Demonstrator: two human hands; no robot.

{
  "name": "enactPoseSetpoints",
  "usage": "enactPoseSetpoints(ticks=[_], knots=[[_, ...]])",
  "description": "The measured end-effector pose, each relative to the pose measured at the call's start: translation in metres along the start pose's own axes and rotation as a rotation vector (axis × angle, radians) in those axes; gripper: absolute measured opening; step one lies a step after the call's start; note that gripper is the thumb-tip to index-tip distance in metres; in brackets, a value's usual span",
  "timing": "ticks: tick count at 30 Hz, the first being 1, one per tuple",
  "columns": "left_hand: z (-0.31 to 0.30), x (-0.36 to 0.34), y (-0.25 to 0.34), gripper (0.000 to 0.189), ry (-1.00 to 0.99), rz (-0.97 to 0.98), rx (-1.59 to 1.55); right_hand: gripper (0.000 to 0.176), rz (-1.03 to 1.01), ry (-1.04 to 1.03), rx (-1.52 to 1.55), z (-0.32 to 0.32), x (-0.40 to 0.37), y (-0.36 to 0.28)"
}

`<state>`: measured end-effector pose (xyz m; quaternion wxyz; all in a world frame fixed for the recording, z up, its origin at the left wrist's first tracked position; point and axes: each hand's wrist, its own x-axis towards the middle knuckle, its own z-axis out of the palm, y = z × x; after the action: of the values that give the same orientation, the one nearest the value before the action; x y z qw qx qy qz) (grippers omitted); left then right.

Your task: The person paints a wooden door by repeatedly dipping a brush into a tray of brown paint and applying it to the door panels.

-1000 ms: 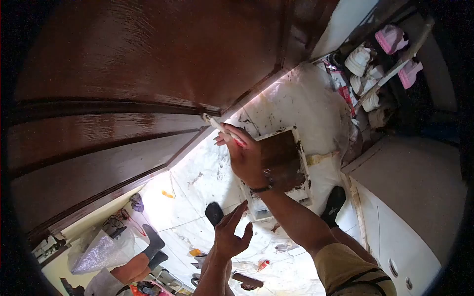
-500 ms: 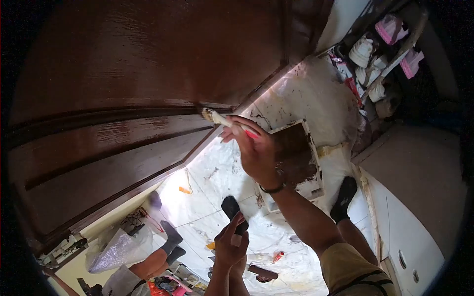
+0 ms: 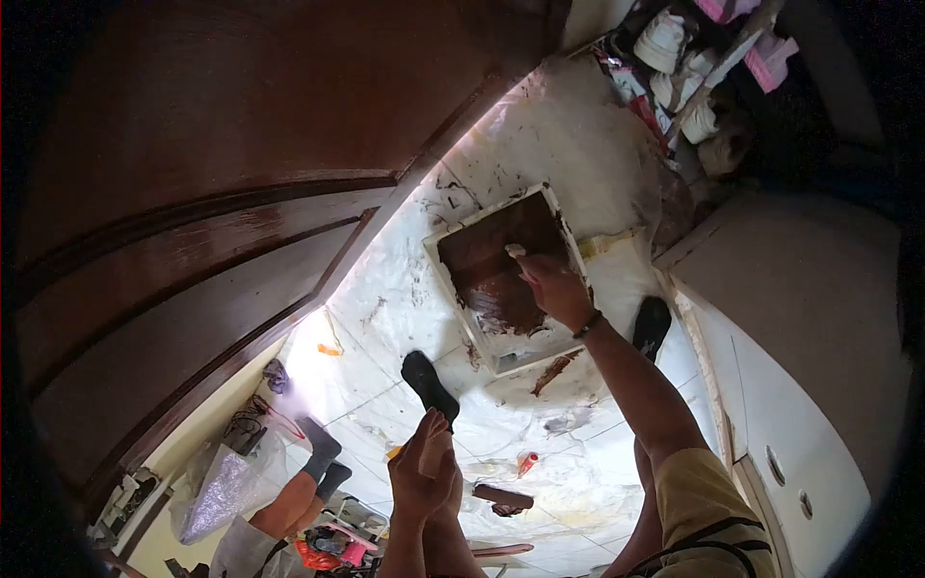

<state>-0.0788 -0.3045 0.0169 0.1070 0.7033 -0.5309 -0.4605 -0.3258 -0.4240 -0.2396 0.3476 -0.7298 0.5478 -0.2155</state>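
Observation:
My right hand (image 3: pixel 559 292) is closed round a paintbrush (image 3: pixel 516 251), whose pale end shows over the brown paint in a shallow white tray (image 3: pixel 499 365). Dark paint covers much of the tray's inside and smears its walls; the brush's bristles are hard to make out. My left hand (image 3: pixel 421 472) hangs low in front of my leg, fingers mostly stretched and nothing plainly in them. To the left rises a large brown panelled door (image 3: pixel 289 106), glossy in places.
Plastic sheeting (image 3: pixel 588 135) covers the floor. A dark roller-like piece (image 3: pixel 503 496) and a small red item (image 3: pixel 527 464) lie near my feet. Shoes (image 3: pixel 663 40) fill a rack at upper right. Another person's socked foot (image 3: pixel 320 441) is at lower left, near a plastic bag (image 3: pixel 222 491).
My right hand has carried the paintbrush from the door's lower edge down over the paint tray. The view has shifted, and my left hand has turned slightly.

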Motion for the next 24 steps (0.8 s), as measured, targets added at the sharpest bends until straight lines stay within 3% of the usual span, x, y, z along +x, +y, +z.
enactPoseSetpoints(ticks=[3, 6, 9, 10, 13, 16, 19, 22, 24], knots=[[0.006, -0.003, 0.005, 0.062, -0.005, -0.021, 0.013, 0.035, -0.048, 0.039, -0.176, 0.050, -0.002, 0.024], [0.006, -0.007, 0.005, 0.063, -0.010, -0.026, 0.003, 0.034, 0.014, -0.049, -0.255, 0.065, -0.012, 0.023], [-0.002, -0.013, 0.006, 0.061, -0.011, -0.024, 0.037, 0.033, -0.044, 0.043, -0.066, 0.053, -0.016, 0.013], [-0.004, -0.015, 0.007, 0.061, -0.001, -0.026, 0.036, 0.026, -0.019, 0.196, 0.022, 0.045, -0.014, 0.007], [-0.014, -0.015, 0.014, 0.063, 0.003, -0.005, 0.009, 0.026, 0.641, 0.388, 1.023, 0.057, -0.019, 0.017], [-0.024, -0.012, 0.024, 0.065, 0.011, -0.017, 0.019, 0.029, 0.855, 0.504, 1.439, 0.015, -0.001, -0.009], [-0.033, -0.013, 0.022, 0.066, 0.021, -0.012, -0.013, 0.027, 0.632, 0.526, 1.701, -0.006, 0.034, -0.064], [-0.042, -0.019, 0.022, 0.064, 0.049, -0.019, -0.016, 0.025, 0.283, 0.542, 1.898, -0.005, 0.076, -0.120], [-0.050, -0.023, 0.021, 0.064, 0.061, -0.011, -0.011, 0.025, 0.304, 0.524, 1.590, -0.016, 0.105, -0.155]])
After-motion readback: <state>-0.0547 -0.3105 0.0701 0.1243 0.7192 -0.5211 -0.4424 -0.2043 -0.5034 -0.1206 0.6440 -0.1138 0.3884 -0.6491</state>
